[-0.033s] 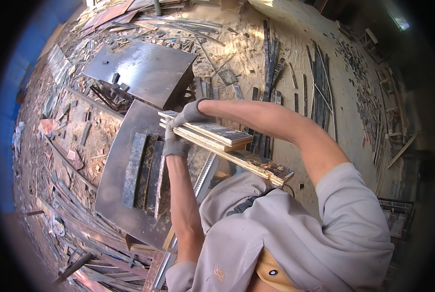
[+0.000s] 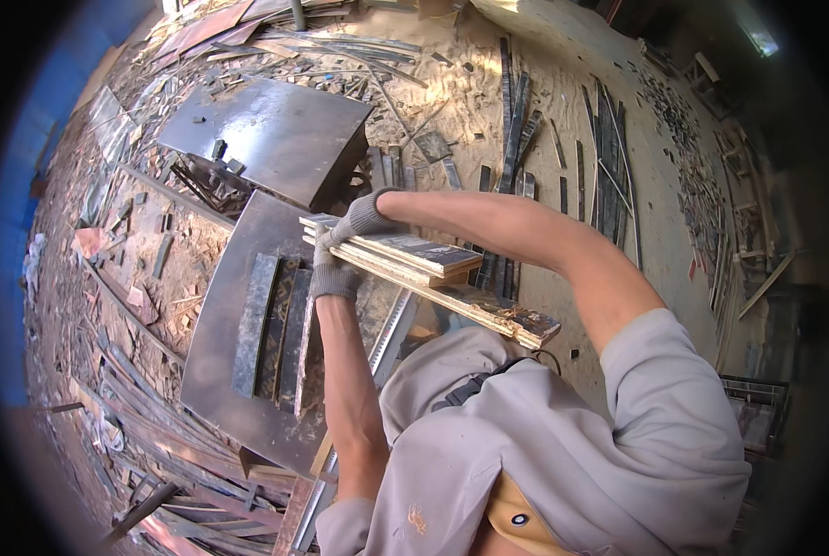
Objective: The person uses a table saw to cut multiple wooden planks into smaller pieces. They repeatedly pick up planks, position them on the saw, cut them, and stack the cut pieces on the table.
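A stack of plywood strips (image 2: 414,250) with dark faces and pale layered edges lies slantwise before my body, its near right end close to my waist. The lowest strip (image 2: 516,320) reaches farther right than those on it and has ragged splinters along its edge. My right hand (image 2: 357,221), in a grey knit glove, is closed over the far left end of the stack from above. From the near side my left hand (image 2: 334,273), gloved alike, grips the same end. Several dark strips (image 2: 271,324) lie side by side on the metal table (image 2: 215,371) left of my left forearm.
A second metal table (image 2: 266,130) stands beyond, small offcuts on it. A toothed or marked metal rail (image 2: 391,329) runs beside my left arm. Long dark strips (image 2: 609,167) lie on the sandy floor at right. Scrap wood (image 2: 145,398) litters the left side.
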Action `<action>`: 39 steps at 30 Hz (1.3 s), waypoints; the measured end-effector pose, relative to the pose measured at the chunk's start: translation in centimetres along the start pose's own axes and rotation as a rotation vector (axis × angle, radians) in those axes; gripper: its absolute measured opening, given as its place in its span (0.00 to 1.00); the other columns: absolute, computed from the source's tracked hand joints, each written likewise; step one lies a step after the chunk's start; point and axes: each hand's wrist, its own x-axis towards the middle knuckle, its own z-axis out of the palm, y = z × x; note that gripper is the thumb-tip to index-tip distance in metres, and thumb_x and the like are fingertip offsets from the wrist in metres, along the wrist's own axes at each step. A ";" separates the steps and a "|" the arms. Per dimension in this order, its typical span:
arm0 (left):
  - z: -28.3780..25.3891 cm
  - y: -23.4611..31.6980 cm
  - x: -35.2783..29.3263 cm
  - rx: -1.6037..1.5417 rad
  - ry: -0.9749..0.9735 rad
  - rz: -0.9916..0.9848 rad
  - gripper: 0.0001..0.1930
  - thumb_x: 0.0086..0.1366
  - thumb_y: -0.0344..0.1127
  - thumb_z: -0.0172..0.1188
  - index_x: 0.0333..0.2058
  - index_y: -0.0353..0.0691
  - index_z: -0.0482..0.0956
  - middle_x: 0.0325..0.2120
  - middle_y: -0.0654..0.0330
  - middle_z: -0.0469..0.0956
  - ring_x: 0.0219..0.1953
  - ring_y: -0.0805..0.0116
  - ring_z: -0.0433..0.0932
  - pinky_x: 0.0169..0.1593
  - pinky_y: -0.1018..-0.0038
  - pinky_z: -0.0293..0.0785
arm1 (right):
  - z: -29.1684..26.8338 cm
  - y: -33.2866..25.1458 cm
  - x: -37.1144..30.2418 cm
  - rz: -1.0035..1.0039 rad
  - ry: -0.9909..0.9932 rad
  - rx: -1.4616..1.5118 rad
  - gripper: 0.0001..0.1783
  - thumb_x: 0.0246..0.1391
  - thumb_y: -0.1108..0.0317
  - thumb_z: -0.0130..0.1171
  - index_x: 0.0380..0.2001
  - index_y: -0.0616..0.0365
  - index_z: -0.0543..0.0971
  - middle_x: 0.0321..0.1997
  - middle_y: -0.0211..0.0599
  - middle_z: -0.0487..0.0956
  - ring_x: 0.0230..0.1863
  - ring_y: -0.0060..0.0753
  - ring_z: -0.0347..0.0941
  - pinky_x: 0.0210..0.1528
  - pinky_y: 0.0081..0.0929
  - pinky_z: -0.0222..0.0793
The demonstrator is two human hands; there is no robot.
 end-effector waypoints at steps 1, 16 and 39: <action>-0.2 0.1 -0.3 0.037 0.006 0.011 0.41 0.73 0.73 0.57 0.65 0.40 0.76 0.58 0.47 0.84 0.57 0.46 0.84 0.65 0.48 0.81 | 0.2 0.0 0.0 0.025 -0.031 -0.016 0.45 0.55 0.30 0.72 0.61 0.58 0.85 0.58 0.45 0.86 0.54 0.43 0.85 0.63 0.45 0.76; -3.6 11.2 -16.3 -0.208 -0.060 0.826 0.30 0.71 0.37 0.53 0.69 0.31 0.70 0.69 0.40 0.73 0.71 0.37 0.72 0.76 0.34 0.64 | -8.8 5.0 -5.5 -0.279 0.257 0.703 0.19 0.65 0.54 0.74 0.41 0.61 0.85 0.26 0.41 0.85 0.24 0.33 0.87 0.25 0.30 0.90; -2.4 0.7 -28.9 -0.227 -0.388 1.571 0.26 0.69 0.24 0.62 0.65 0.33 0.73 0.53 0.46 0.83 0.55 0.48 0.84 0.66 0.47 0.79 | 15.4 21.3 11.4 0.574 0.738 0.877 0.42 0.47 0.51 0.83 0.61 0.64 0.81 0.64 0.49 0.81 0.54 0.52 0.83 0.54 0.68 0.80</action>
